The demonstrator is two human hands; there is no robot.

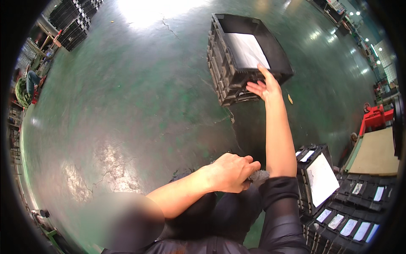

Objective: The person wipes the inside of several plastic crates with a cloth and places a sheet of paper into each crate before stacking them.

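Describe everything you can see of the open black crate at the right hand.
The open black crate looks like hard plastic, box-shaped, with ribbed outer walls and a smoother dark interior. It stands upright on the green floor, ahead of the person and slightly right, turned at an angle. A white sheet lies inside. The right hand is at the near side, thumb at the rim, fingers lower down; firm contact is unclear. Whether the lower part is a second stacked crate is hard to tell.
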